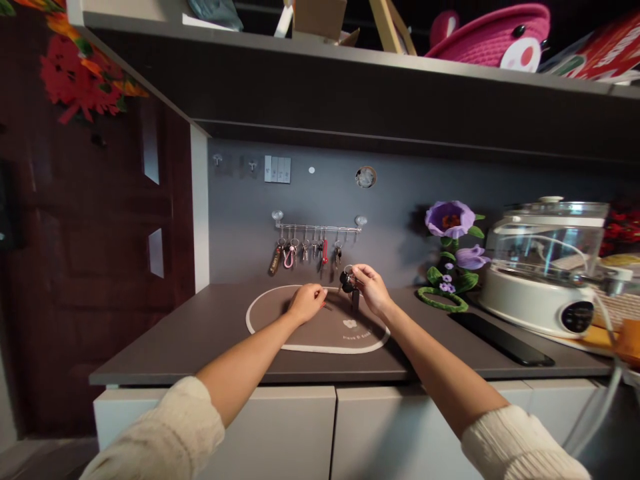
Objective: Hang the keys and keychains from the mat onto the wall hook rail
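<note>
My right hand [371,288] pinches the ring of a bunch of keys [346,283], which dangles with dark fobs above the mat. To its left, my left hand [307,303] is closed low over the oval brown mat [270,327]. A small thin piece shows by its fingertips, too small to name. Behind both hands, a clear hook rail [320,229] on the grey wall carries several key sets. Among them are a brown tag [275,260], a pink loop [289,256], a red strap [325,252] and a key bunch [338,255] at the right end.
On the counter [175,333] at right lie a black phone [503,339], a purple felt flower [450,220] and a white appliance with a clear top [540,287]. An overhanging shelf [320,93] holds a pink basket [500,37]. Left is a dark red door [75,267].
</note>
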The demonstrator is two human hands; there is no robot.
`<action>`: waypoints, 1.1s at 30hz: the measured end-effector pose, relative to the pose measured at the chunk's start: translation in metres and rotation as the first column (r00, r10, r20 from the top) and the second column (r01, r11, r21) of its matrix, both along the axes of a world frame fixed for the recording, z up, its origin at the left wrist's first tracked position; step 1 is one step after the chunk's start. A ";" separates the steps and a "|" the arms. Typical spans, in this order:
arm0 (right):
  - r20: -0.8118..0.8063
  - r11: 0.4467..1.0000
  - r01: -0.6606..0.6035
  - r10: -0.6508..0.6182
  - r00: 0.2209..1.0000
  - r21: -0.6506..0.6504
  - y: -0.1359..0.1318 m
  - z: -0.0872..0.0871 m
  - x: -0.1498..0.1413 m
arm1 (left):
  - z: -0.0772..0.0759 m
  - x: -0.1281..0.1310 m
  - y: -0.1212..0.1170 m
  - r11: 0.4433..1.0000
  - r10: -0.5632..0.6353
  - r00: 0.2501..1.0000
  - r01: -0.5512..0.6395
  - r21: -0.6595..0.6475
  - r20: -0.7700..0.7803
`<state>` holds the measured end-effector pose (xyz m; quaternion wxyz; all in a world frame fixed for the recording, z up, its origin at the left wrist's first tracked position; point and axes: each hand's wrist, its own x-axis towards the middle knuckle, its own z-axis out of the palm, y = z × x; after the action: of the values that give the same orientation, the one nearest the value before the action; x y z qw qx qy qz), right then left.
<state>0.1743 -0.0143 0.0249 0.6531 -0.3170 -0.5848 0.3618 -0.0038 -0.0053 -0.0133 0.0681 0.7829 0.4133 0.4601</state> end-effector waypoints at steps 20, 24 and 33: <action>-0.020 0.958 0.260 -0.264 0.964 -0.118 0.091 0.069 0.007 | -0.005 0.000 0.009 0.998 0.049 0.999 -0.049 0.043 0.004; 0.011 0.943 0.321 -0.322 0.947 -0.092 0.108 0.068 0.008 | -0.006 -0.001 0.012 0.996 0.054 0.998 -0.053 0.078 -0.011; 0.097 0.797 0.596 -0.588 0.803 -0.095 0.123 0.065 0.006 | -0.005 -0.002 0.013 0.994 0.067 0.997 -0.065 0.085 -0.023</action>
<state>0.1799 0.1091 0.0898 0.6944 -0.5339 -0.4536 0.1643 -0.0055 0.0079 -0.0185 0.0143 0.7768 0.4200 0.4690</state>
